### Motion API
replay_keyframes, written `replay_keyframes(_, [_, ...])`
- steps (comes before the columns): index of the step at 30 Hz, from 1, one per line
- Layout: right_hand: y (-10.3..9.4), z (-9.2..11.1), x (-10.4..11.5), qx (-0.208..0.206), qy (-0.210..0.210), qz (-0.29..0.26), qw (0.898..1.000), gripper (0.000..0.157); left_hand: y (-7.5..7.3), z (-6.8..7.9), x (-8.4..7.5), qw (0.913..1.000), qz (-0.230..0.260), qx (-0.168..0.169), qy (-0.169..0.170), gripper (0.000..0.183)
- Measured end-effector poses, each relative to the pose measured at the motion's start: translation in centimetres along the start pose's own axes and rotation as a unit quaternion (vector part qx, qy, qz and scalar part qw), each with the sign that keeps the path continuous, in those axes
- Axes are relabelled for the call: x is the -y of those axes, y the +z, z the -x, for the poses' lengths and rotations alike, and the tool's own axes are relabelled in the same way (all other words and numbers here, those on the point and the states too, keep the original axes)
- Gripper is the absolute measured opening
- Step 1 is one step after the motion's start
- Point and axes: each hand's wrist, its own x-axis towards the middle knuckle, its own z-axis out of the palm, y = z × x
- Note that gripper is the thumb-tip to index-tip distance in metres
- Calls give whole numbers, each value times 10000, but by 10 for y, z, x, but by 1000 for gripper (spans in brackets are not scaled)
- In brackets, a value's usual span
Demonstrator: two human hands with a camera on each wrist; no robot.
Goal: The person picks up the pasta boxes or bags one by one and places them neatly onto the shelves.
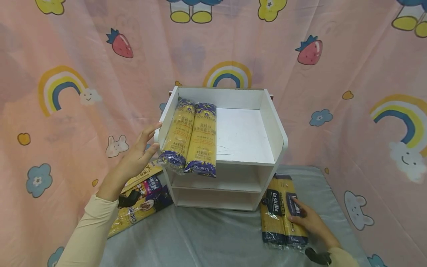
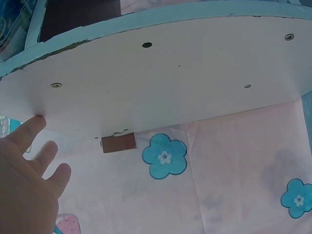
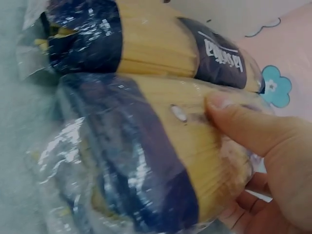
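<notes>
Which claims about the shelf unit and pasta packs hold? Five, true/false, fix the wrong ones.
1. Two SPAGHETTI packs lie side by side on the white shelf unit's top tier. True.
2. The left hand grips a pack. False: the left hand touches the unit's left side and holds nothing.
3. The right hand grips the right-hand la Sicilia pasta pack. True.
4. Both la Sicilia packs sit in the bottom tier. False: they are outside, right of the unit.
5. A mostly yellow bag lies left of the unit. True.
</notes>
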Motion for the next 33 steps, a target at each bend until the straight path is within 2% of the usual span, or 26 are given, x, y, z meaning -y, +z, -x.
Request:
replay_keyframes(3, [-3,-2,2,108,-8,-12,9999,92,0,0,0,10000,-15,2,-12,53])
replay_keyframes(10, [-7,-8,5,282,331,249,9987,99,0,0,1,10000,-6,7,-22,53])
replay_keyframes(14, [-6,-7,6,294,272,310,9987,100,0,0,1,10000,-22,30,-48,53])
replay_keyframes(23, [-6,-8,-1,505,279,-642,9963,95,0,1,0,9999,-12,29,-97,54])
replay_keyframes(33, [-7,1,-2,398,323,-1770,9829,90,0,0,-1,10000,32,13,-3,54])
